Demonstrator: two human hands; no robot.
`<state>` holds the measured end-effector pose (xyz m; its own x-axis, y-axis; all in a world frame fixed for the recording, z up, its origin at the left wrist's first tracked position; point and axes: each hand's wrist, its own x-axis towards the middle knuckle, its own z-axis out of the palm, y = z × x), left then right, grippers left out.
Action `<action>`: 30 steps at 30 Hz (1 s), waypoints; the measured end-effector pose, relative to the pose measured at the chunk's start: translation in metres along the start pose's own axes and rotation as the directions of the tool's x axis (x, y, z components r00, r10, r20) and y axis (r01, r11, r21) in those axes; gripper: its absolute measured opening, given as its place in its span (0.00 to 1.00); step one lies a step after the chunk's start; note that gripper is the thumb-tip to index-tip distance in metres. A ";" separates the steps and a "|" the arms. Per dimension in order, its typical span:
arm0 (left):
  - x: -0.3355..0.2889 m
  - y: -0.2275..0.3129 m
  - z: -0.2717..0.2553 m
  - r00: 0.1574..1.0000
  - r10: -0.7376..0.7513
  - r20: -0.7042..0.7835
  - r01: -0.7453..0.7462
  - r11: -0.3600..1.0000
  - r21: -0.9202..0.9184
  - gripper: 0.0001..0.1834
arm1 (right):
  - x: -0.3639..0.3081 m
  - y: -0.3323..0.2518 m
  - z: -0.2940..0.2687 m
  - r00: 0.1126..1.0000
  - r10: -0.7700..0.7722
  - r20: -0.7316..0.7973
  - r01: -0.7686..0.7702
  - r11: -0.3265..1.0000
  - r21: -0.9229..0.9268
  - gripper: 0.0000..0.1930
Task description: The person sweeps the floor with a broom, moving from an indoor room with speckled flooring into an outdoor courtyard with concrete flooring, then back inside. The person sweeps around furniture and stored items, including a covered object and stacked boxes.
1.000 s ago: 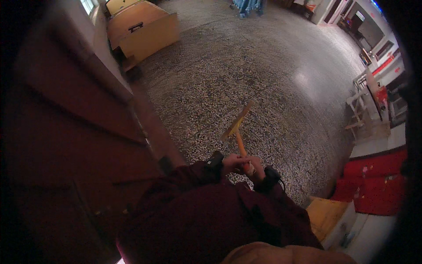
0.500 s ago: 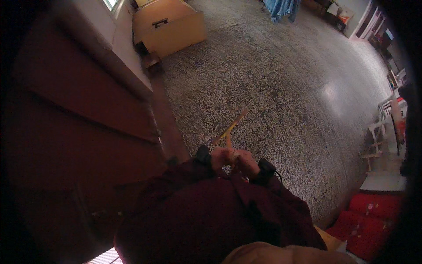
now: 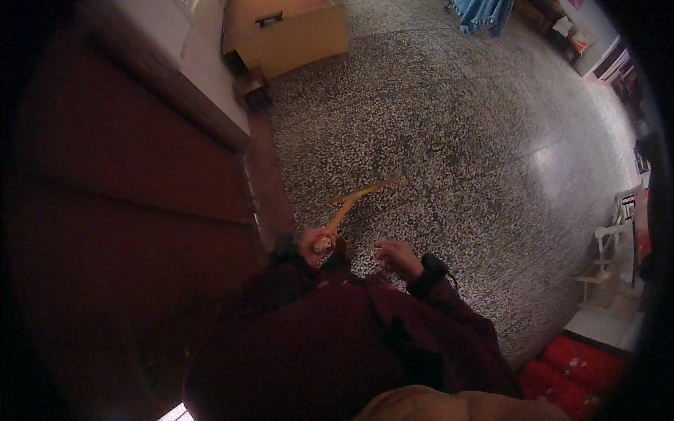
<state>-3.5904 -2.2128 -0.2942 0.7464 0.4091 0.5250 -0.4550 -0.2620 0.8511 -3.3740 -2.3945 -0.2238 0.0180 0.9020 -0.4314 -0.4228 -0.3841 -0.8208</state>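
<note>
My left hand [image 3: 309, 245] is closed around the lower end of a yellow-orange T-shaped stick [image 3: 343, 212]. The stick slants up and away from me, with a thin crosspiece at its far end, blurred against the floor. Something pale and roundish [image 3: 323, 243] shows at the fingers of that hand; its kind is not clear. To the right, apart from the stick, my right hand [image 3: 399, 258] has its fingers loosely bent and pointing left, with nothing visible in them. Dark bands circle both wrists below maroon sleeves.
A dark red-brown panel [image 3: 140, 161] rises along the left. A yellow-brown chest [image 3: 295, 45] stands far left on the speckled floor [image 3: 435, 140]. Blue cloth [image 3: 482, 14] hangs at the back. At right are a pale rack [image 3: 604, 256] and red fabric [image 3: 579, 365].
My hands, together before, have parted. The left one has moved left with the T-shaped stick, whose crosspiece has turned to lie flatter. My right hand has let go, and the view has shifted slightly.
</note>
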 end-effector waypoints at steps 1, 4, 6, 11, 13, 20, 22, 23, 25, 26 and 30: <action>0.005 -0.002 -0.012 0.999 -0.052 0.013 0.053 0.996 -0.067 0.12 | 0.011 -0.005 -0.001 0.996 0.078 -0.043 -0.075 0.995 0.066 0.16; 0.030 -0.005 -0.053 0.805 -0.590 -0.063 0.449 0.676 -0.585 0.12 | 0.040 -0.029 0.001 0.966 0.216 -0.145 -0.174 0.951 0.254 0.15; 0.042 -0.003 -0.080 0.682 -0.726 -0.088 0.511 0.559 -0.653 0.11 | 0.053 -0.046 0.006 0.965 0.196 -0.172 -0.124 0.925 0.359 0.15; 0.063 -0.012 -0.155 0.638 -0.755 -0.152 0.501 0.557 -0.662 0.10 | 0.104 -0.072 0.018 0.946 0.236 -0.224 -0.158 0.935 0.317 0.16; 0.071 -0.017 -0.182 0.641 -0.741 -0.202 0.484 0.594 -0.642 0.09 | 0.124 -0.073 0.017 0.944 0.233 -0.232 -0.154 0.937 0.313 0.16; 0.116 -0.020 -0.250 0.923 -0.187 -0.338 0.242 0.961 0.131 0.09 | 0.184 -0.077 -0.001 0.915 0.239 -0.326 -0.133 0.939 0.316 0.15; 0.129 -0.030 -0.272 0.441 -0.751 -0.491 0.723 0.622 -0.301 0.06 | 0.199 -0.078 -0.012 0.908 0.318 -0.274 -0.177 0.881 0.438 0.12; 0.134 -0.035 -0.284 0.293 -0.830 -0.475 0.768 0.500 -0.400 0.05 | 0.206 -0.077 -0.019 0.923 0.321 -0.211 -0.178 0.844 0.506 0.09; 0.137 -0.045 -0.304 0.603 -0.579 -0.549 0.619 0.774 -0.135 0.06 | 0.234 -0.078 -0.029 0.930 0.326 -0.173 -0.179 0.808 0.561 0.05; 0.138 -0.049 -0.310 0.836 -0.258 -0.485 0.359 0.925 0.127 0.07 | 0.245 -0.079 -0.034 0.920 0.339 -0.197 -0.181 0.813 0.553 0.05; 0.161 -0.061 -0.356 0.605 -0.652 -0.456 0.567 0.756 -0.328 0.15 | 0.297 -0.100 -0.060 0.882 0.423 -0.208 -0.258 0.803 0.538 0.05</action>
<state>-3.6155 -1.8201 -0.2580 0.5268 0.8174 -0.2330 -0.0796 0.3203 0.9440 -3.2718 -2.1004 -0.2921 0.0254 0.5925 -0.8052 -0.8315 -0.4346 -0.3461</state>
